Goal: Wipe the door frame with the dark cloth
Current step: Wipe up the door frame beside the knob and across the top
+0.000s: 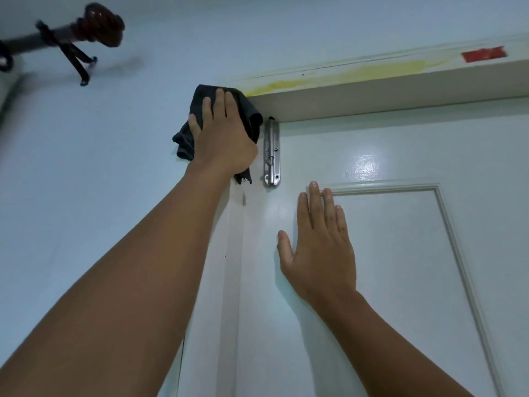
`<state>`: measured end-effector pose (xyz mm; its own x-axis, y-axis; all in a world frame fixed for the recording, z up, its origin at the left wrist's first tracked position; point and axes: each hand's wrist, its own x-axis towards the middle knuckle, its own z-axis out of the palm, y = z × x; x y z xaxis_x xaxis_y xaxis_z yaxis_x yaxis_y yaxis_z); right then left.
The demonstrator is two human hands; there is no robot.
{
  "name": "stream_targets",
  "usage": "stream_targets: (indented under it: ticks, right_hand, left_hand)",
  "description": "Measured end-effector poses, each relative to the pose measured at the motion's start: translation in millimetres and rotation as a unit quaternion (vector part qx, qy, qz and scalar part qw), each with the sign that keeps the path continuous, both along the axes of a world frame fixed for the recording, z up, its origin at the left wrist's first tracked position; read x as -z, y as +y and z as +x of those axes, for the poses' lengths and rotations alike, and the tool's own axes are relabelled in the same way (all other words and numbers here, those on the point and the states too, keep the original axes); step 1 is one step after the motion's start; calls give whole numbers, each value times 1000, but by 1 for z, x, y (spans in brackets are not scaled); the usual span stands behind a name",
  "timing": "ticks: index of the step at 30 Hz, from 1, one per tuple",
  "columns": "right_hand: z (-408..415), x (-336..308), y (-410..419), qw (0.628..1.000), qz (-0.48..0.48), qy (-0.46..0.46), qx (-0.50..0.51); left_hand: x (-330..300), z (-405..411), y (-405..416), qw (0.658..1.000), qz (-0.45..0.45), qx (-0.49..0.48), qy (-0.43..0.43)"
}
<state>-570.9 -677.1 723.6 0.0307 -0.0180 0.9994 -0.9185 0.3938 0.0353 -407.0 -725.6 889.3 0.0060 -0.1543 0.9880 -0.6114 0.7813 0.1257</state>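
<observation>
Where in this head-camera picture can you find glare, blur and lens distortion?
Head view: glare sits as a bright patch on the glossy door; the curtain rod at top left is smeared by blur; the wide lens bends the door frame so that its top slants; the left hand on the cloth stays sharp.

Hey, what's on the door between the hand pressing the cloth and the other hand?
In the head view, a metal slide bolt sits between the left hand on the dark cloth and the right hand.

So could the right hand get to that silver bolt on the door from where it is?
Probably yes: the right hand lies flat on the door just below the silver bolt, with bare door between them. The left hand presses the dark cloth beside it.
</observation>
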Motion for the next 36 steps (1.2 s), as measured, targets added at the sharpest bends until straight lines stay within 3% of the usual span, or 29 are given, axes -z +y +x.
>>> stream_targets:
  ticks: [6, 15, 26, 36]
  right_hand:
    - [-2, 2, -2, 1000, -1, 1, 25]
    - [-1, 2, -2, 1000, 2, -5, 26]
    - [0, 17, 0, 999, 11, -12, 35]
    - [0, 16, 1, 1000, 9, -14, 23]
  left_hand:
    - [50, -7, -10, 999, -15, -48, 9]
    - [-16, -2, -1, 1000, 1, -21, -19]
    - [141, 6, -7, 997, -52, -36, -34]
    - [-1, 0, 0, 999, -10, -4, -31]
